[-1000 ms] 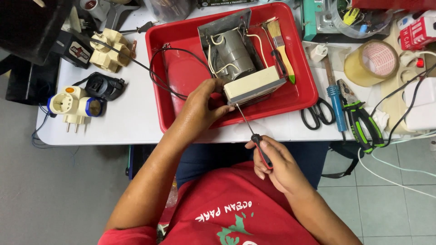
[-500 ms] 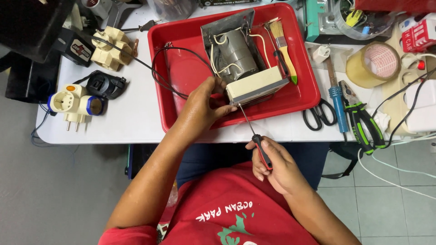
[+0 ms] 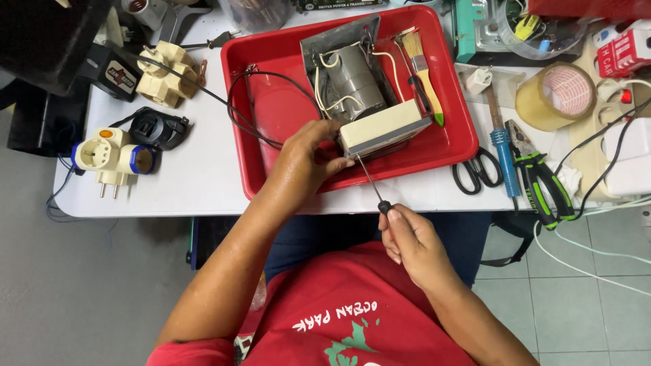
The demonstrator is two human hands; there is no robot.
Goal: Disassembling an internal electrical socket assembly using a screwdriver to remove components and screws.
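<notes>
Left hand (image 3: 305,159) grips and steadies the cream casing (image 3: 381,127) in the red tray (image 3: 271,102); right hand (image 3: 410,240), closed round the screwdriver (image 3: 373,186), aims its tip at the casing's edge.

Head view, steeply down, near table (image 3: 203,183)

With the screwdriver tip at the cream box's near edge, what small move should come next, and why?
Probably turn the screwdriver in place with the right hand. Its tip meets the near face of the cream box, which the left hand braces inside the red tray. Whether a screw sits there is too small to tell.
</notes>
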